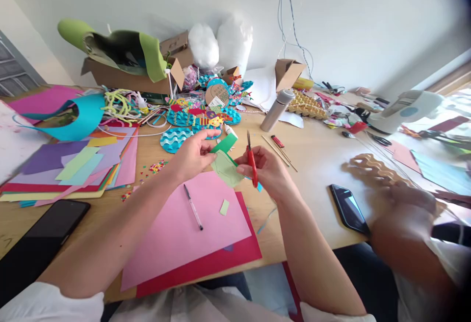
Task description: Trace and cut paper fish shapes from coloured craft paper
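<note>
My left hand [195, 156] pinches a dark green paper strip [225, 143] and the edge of a light green paper [226, 169] that has drawn lines on it. Red-handled scissors [252, 165] are in my right hand [268, 169], blades pointing up and away, and its fingertips also touch the light green paper's right side. Below the hands a pink sheet [184, 236] lies over a red sheet [250, 236]. On the pink sheet are a pen [193, 207] and a small light green scrap [224, 207].
Stacked coloured papers [81, 165] and a black phone [47, 228] lie left. Behind are blue wavy crafts [176, 139] and a steel bottle [277, 111]. Two sticks [279, 152] lie beyond my right hand. At right, another person's hand [408, 204] is near a second phone [349, 208].
</note>
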The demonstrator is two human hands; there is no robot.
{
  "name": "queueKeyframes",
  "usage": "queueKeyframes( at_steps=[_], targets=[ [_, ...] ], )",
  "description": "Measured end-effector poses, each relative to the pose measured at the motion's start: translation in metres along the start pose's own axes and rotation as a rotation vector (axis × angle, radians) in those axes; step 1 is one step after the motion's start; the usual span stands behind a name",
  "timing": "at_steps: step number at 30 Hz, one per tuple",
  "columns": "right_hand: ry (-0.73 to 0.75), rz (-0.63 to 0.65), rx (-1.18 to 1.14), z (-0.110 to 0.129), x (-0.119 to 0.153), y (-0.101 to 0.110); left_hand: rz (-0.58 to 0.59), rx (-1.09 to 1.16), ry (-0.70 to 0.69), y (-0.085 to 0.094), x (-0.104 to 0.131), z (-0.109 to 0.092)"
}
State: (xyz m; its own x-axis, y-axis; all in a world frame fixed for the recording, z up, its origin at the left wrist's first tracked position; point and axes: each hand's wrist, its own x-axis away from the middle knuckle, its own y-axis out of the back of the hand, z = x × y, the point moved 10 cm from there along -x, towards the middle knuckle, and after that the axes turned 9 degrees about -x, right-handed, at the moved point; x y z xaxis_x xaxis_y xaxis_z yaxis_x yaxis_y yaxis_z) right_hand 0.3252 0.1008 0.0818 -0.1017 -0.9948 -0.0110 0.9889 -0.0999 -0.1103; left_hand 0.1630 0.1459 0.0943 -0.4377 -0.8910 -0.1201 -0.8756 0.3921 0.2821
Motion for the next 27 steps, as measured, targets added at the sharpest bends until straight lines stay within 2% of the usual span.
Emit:
queueKeyframes(
  at_steps=[4,9,11,14,18,23,27],
  targets=[
    [-0.075,-0.070,-0.130,-0.028,0.046,-0.008,0.066,0.029,0.022,-0.015,0.034,-0.003],
    [-0.030,-0.236,-0.236,-0.043,0.093,-0.012,0.053,0.396,0.228,-0.031,0.078,0.020],
    [-0.013,-0.291,-0.261,-0.048,0.107,-0.017,0.016,0.480,0.296,-0.039,0.095,0.031],
    [-0.005,-0.328,-0.314,-0.056,0.121,-0.025,-0.114,0.544,0.344,-0.044,0.115,0.046],
    [-0.029,-0.319,-0.287,-0.061,0.132,-0.028,-0.221,0.542,0.390,-0.049,0.129,0.062],
    [-0.055,-0.219,-0.140,-0.060,0.149,-0.012,-0.199,0.524,0.382,-0.051,0.130,0.067],
    [-0.104,-0.119,-0.046,-0.069,0.163,-0.003,-0.167,0.562,0.393,-0.056,0.130,0.066]
  ],
)
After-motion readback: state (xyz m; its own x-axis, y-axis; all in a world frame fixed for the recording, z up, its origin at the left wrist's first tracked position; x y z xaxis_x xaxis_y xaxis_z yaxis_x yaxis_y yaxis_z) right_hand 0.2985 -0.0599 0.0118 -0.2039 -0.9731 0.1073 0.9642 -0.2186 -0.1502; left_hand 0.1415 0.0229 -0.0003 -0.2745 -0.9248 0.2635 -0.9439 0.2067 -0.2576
